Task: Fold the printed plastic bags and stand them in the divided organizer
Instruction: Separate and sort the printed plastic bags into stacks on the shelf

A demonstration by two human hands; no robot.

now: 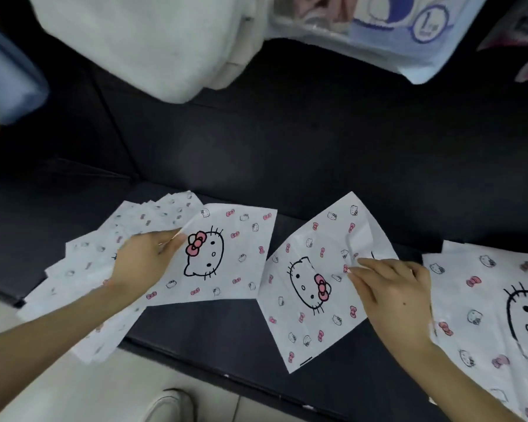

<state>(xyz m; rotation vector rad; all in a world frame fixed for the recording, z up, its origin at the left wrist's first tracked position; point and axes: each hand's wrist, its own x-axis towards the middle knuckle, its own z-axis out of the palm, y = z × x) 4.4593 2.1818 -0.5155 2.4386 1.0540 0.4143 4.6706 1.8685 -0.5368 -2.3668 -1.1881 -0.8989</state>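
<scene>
The centre bag (305,330) is taken as the landmark. It lies flat on a dark sofa seat (287,147), turned like a diamond. Its long axis runs on a diagonal from its far corner down to the corner nearest the person, and the large printed face is tipped sideways across that axis.

The right hand (393,293) is laid on the right side of the centre bag. The grip there is a pinch: thumb and forefinger appear closed on a wrinkled flap near the bag's right corner. Most of the sheet therefore lies to the left of the grip and nearer the person. The right hand is judged the nearer one for the first fold, which would probably be carried leftward over the face.

Just left of the centre bag, with corners seemingly touching, a left bag (241,239) lies squarer to the seat edge. It is pinched at its own left edge by the left hand (141,263).

Further left of the centre bag, a fanned stack of bags (83,300) is spread under that forearm. To the right of the centre bag, slightly apart, a right bag (485,300) lies flat.

No bag is yet folded, and the organizer is not in view.
</scene>
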